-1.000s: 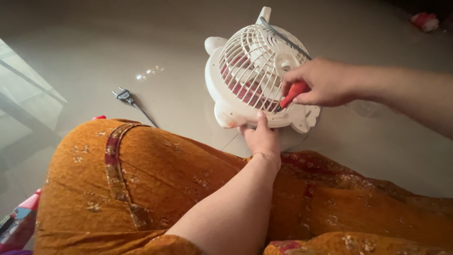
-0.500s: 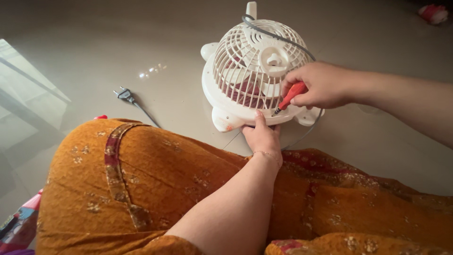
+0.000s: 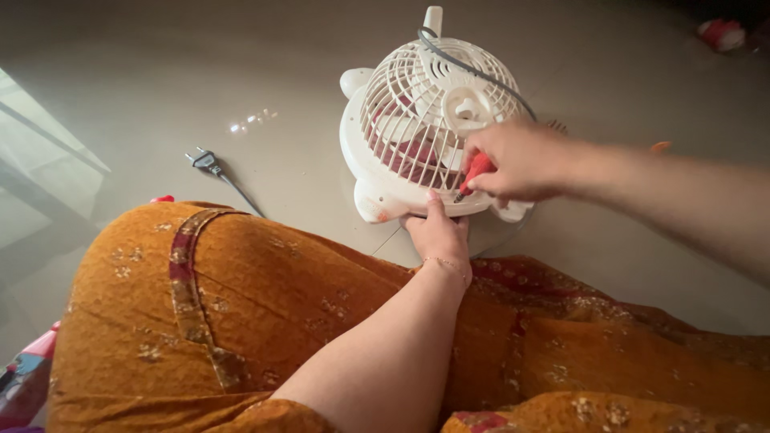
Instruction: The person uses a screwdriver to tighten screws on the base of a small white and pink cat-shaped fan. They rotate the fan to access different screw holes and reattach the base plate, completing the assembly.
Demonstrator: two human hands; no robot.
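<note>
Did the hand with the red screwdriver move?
Yes. The right hand slid left across the white fan, and now covers more of its grille.

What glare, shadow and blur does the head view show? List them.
Head view: soft daylight; small bright glints on the glossy floor near the plug; pale window reflection at the left edge; the fan and right hand with the screwdriver slightly soft; the top right corner falls dark.

Left hand (image 3: 438, 232) steadies white fan (image 3: 417, 120) on floor; right hand (image 3: 513, 160) grips red screwdriver (image 3: 475, 171) at grille.
</note>
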